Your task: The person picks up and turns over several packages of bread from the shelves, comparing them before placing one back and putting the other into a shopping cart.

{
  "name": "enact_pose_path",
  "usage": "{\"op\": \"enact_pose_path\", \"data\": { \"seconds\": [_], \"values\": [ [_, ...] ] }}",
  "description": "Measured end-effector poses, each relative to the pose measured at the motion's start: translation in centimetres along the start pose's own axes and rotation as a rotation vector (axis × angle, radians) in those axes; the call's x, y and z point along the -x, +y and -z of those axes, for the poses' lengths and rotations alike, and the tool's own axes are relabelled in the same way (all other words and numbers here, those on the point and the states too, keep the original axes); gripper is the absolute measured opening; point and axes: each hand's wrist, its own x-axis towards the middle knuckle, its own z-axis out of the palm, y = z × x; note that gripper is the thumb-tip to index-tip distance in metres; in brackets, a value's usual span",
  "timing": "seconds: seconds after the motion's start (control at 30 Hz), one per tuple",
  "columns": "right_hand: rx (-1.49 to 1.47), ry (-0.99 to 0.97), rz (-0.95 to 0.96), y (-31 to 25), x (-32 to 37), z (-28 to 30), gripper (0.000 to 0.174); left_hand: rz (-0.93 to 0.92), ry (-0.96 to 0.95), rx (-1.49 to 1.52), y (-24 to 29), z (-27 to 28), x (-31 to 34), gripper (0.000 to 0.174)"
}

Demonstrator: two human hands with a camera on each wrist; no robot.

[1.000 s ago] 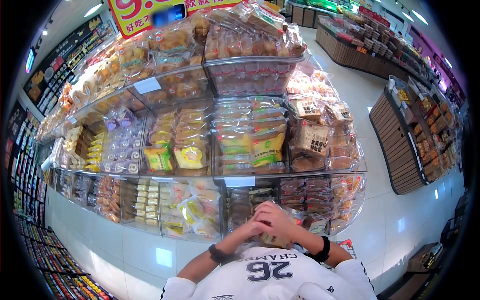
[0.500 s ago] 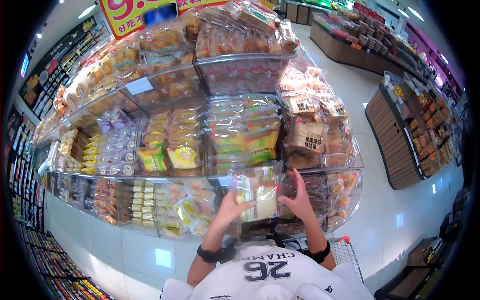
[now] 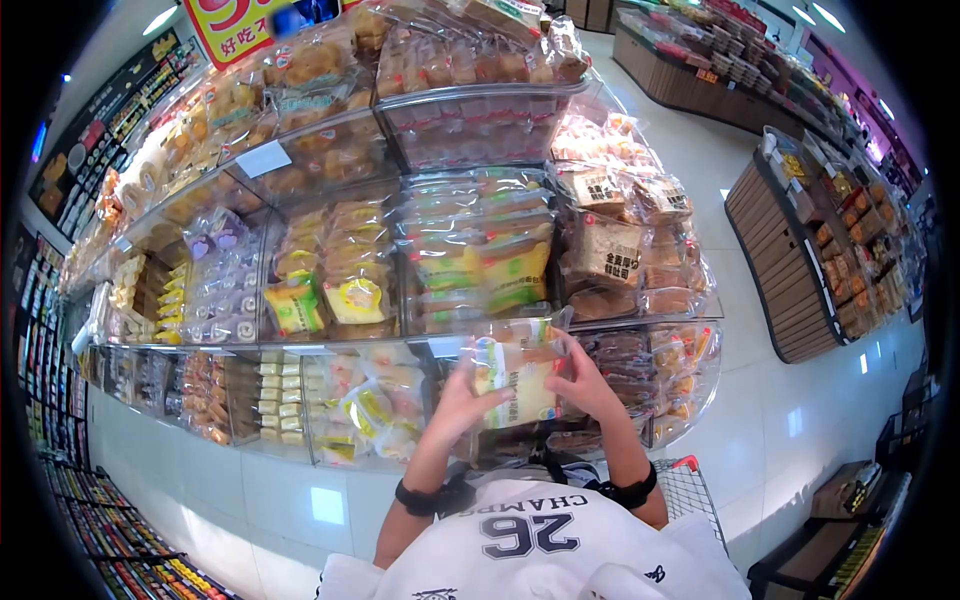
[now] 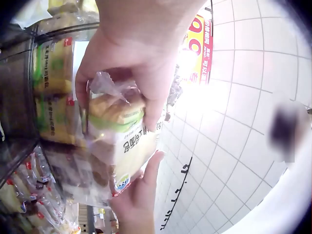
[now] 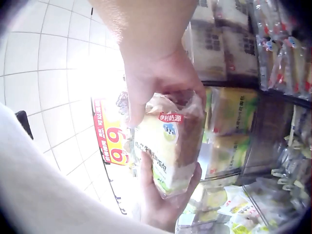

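Both hands hold a clear-wrapped packet of sliced bread (image 3: pixel 522 378) in front of the chest, over the lower shelf bins. My left hand (image 3: pixel 458 408) grips one side with the thumb across the front. On the opposite side my right hand (image 3: pixel 592 388) grips it, thumb also on the front face. In the left wrist view the bread packet (image 4: pixel 124 146) has a green band and dark printed characters. A red label and a round blue logo show on the bread packet (image 5: pixel 168 141) in the right wrist view, with crinkled film at its end.
Tiered clear bins hold packaged bread, including yellow-green packets (image 3: pixel 520 275) and a brown-printed loaf (image 3: pixel 605 250). A shopping cart (image 3: pixel 690 490) stands at the right of the body. Wood-sided display counters (image 3: pixel 780 250) lie farther right, across the tiled floor (image 3: pixel 250 500).
A second ago the hands were together close to the chest, covering the packet. They moved forward and apart, turning its printed face up; the right hand, then loose beside it, now grips it.
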Motion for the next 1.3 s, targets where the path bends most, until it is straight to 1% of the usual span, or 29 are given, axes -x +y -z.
{"op": "enact_pose_path", "data": {
  "seconds": [0.03,0.1,0.17,0.23,0.27,0.3,0.37,0.47,0.57,0.67,0.77,0.87,0.93,0.97,1.0,1.1,1.13,1.23,1.27,1.3],
  "values": [
    [0.023,0.013,0.019,0.4,-0.1,0.2,0.071,0.032,-0.017,0.025,0.3,-0.2,0.1,0.078],
    [0.026,0.036,-0.012,0.9,0.0,0.4,0.071,-0.002,-0.007,-0.03,-2.4,0.8,-0.6,0.073],
    [0.013,0.046,-0.013,1.0,-0.1,0.4,0.07,-0.02,-0.011,-0.082,-3.0,1.2,-0.7,0.067],
    [-0.014,0.043,0.009,1.1,0.1,0.5,0.07,-0.018,-0.027,-0.126,-2.1,0.6,-0.5,0.061],
    [0.052,0.051,-0.017,1.2,0.2,0.7,0.072,0.042,0.012,-0.14,-1.4,0.1,-0.1,0.055],
    [0.019,0.052,-0.008,0.9,0.0,0.5,0.071,-0.068,0.043,-0.192,-2.0,0.0,-0.3,0.054],
    [-0.049,0.07,-0.009,0.7,0.4,0.3,0.067,-0.017,0.063,-0.147,-2.6,0.0,-0.4,0.051],
    [-0.12,0.078,-0.059,1.1,0.6,0.4,0.062,0.028,0.055,-0.254,-1.3,-0.5,0.0,0.041],
    [-0.149,0.093,-0.088,0.9,0.8,0.6,0.057,0.02,-0.055,-0.388,-1.8,0.3,0.3,0.047],
    [-0.198,0.111,-0.08,0.8,1.0,1.1,0.051,-0.009,-0.067,-0.193,-5.9,1.9,-0.1,0.046],
    [-0.307,0.135,-0.099,1.1,1.0,1.7,0.047,0.181,-0.1,-0.2,-4.2,1.8,0.1,0.055],
    [-0.4,0.175,-0.083,1.5,0.9,2.0,0.046,-0.22,-0.168,-0.09,-1.9,-0.2,-0.1,0.071],
    [-0.412,0.229,-0.07,2.1,0.8,2.2,0.045,-0.11,-0.208,-0.096,-1.3,-0.7,0.1,0.068],
    [-0.367,0.22,-0.062,2.1,0.9,2.3,0.046,-0.055,-0.228,-0.099,-1.2,-0.8,0.1,0.069],
    [-0.321,0.211,-0.054,2.1,1.0,2.5,0.047,-0.037,-0.204,-0.103,-1.3,-1.1,0.1,0.075],
    [-0.225,0.194,-0.022,2.0,1.3,2.4,0.055,0.012,-0.125,0.003,-0.3,-2.0,0.5,0.08],
    [-0.199,0.19,-0.01,1.7,1.4,2.3,0.058,-0.035,-0.079,0.031,0.0,-2.2,0.5,0.082],
    [-0.118,0.299,0.105,-0.2,1.6,1.4,0.071,-0.2,-0.015,-0.285,0.1,-1.8,0.3,0.081],
    [0.179,0.377,0.253,1.1,1.2,2.1,0.083,-0.207,-0.006,-0.415,0.4,-1.8,0.5,0.08],
    [0.327,0.341,0.23,0.3,1.3,2.0,0.085,-0.214,0.003,-0.544,1.1,-1.9,0.8,0.079]
  ]
}}
